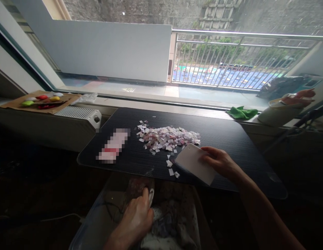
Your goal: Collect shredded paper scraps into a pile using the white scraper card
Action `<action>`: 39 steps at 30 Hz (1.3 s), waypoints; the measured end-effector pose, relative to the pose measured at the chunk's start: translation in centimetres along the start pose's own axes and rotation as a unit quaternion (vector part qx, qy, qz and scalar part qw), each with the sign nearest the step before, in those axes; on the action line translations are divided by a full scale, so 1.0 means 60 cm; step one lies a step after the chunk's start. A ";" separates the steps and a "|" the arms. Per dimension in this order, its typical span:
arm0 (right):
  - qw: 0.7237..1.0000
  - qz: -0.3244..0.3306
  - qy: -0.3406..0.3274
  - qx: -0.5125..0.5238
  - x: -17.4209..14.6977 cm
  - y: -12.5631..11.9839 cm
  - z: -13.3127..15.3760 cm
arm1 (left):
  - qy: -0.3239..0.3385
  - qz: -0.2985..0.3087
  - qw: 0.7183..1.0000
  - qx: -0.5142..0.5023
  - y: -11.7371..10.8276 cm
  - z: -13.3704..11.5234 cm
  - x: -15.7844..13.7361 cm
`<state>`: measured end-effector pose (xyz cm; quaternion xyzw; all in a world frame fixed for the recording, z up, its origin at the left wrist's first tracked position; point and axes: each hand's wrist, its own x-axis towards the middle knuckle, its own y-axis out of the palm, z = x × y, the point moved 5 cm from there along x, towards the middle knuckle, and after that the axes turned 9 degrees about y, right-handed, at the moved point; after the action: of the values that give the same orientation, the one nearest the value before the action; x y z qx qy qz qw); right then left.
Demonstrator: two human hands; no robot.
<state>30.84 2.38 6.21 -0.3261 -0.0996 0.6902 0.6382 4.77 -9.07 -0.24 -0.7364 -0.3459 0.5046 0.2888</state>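
Note:
A white flat rectangular card (pixel 194 163) with a small hole near its corner is gripped in my right hand (pixel 218 161), thumb on top. It is tilted over the table's front part, its left edge close to a few loose paper bits (pixel 171 172). Left of it lies a heap of small cut paper pieces (pixel 169 137), mostly white with some pink. Below the table's front edge, my left hand (pixel 136 215) is closed beside a pale curved rim or loop (pixel 151 197). What it holds is dim and cannot be made out. Clear plastic-like material (pixel 140 185) shows just beyond its fingers.
The dark table (pixel 229 139) has a blurred-out pink and white strip (pixel 114 146) on its left. A green cloth (pixel 241 113) and a pale container (pixel 279 113) sit on the sill. A cardboard sheet (pixel 13 100) with colourful items lies beside a radiator (pixel 79 114).

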 end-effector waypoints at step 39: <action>0.999 0.011 -0.025 -0.034 -0.009 0.024 0.035 | 0.011 -0.021 1.000 -0.004 0.000 0.004 0.001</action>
<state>28.45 2.21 7.21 -0.3316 -0.1350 0.7014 0.6163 4.55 -9.01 -0.35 -0.7357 -0.3601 0.4889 0.3002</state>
